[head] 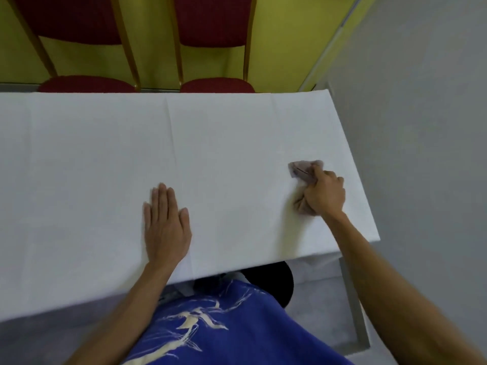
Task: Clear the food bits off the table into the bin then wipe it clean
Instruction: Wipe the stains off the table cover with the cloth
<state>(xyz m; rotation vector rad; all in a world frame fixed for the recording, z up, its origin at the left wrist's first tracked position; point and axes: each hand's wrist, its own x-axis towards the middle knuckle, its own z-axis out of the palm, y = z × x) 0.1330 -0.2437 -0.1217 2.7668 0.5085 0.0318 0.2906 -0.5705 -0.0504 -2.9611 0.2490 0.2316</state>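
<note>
Your right hand has its grip closed around a bunched brownish cloth, which pokes out ahead of the knuckles and below the heel of the palm, pressed onto the counter. Your left hand holds nothing; its fingers are straight and together, palm flat on the covering, well to the left of the grip.

The main risk sits just right of the grip: the counter's end edge is near, so a stroke carried that way could run the cloth off the surface or push loose bits onto the floor rather than into a bin. No bin is in view, and I cannot make out any food bits on the white surface, so judging by that you are in the wiping stage.

A second risk is the white covering itself. It looks like a thin sheet with fold creases, one running away from you left of the grip. A hard drag could bunch or shift it; your flat left hand seems placed to pin it, so ease off there and it may slide.

Beyond the grip, across the counter, two red-cushioned chairs with gold frames stand against a yellow-green wall. The floor on the right is pale grey.
</note>
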